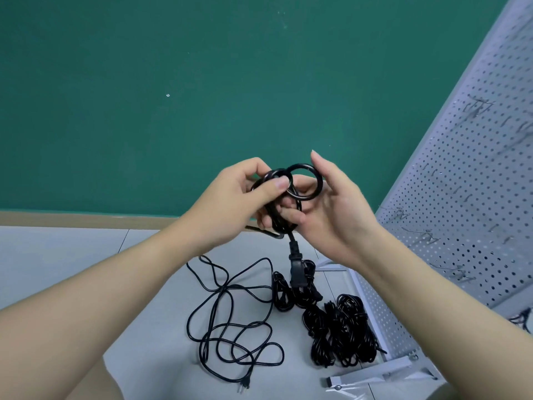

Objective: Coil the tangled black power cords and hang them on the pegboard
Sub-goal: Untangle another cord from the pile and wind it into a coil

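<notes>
Hiding much of the held cord (305, 183), the two hands meet at mid-frame, so how many loops the small coil has cannot be counted. The left hand (245, 194) curls round the coil's left side, thumb pressed on top of the strands; its other fingers are tucked behind the cord and mostly out of sight. The right hand (326, 209) holds the coil from the right with fingers curled beneath it and the forefinger raised straight beside one round loop that stands clear above the thumb. A short tail with a plug (297, 269) hangs straight down from the coil, its lower end lost against dark cords on the floor (57, 255) behind it.

On the floor below, a loose cord (230, 319) sprawls in open tangles, its pronged plug near the bottom edge. Just right of it lie several bundles (337, 330) packed together; where one ends and the next begins is hard to tell. The pegboard (467, 174) leans along the right side, cut off by the frame edge, with thin hooks (424, 238) that blur into the white panel. A dark thing at the far right edge beside the right forearm is too cropped to identify. A green wall (202, 82) fills the background.
</notes>
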